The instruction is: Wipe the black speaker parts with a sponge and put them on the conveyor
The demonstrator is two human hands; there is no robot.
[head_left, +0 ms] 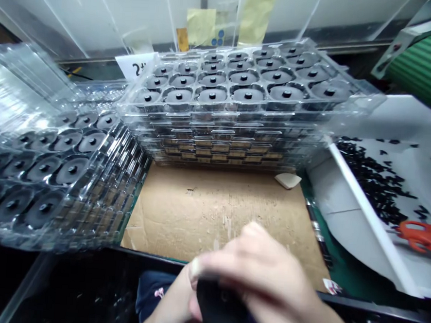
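At the front edge of the bench, both hands are close together around a smooth black part [219, 305], blurred by motion; its exact kind is unclear. My right hand [267, 269] is closed over its top and right side, fingers bent. From the lower left comes my left hand [176, 300], its fingers closed at the part's left side and partly hidden behind it. Beneath and beyond them lies a flat cardboard sheet [198, 204]. Behind it, a stack of clear plastic trays [221, 115] holds round dark discs [212, 95] with small black centre knobs.
More stacked clear trays [100, 188] with such discs stand at left. On the right, a white bin [362, 204] contains small black pieces [375, 183] and orange-handled scissors [422, 236]. A pale scrap [288, 180] lies on the cardboard; a green ribbed roll [425, 67] is at upper right.
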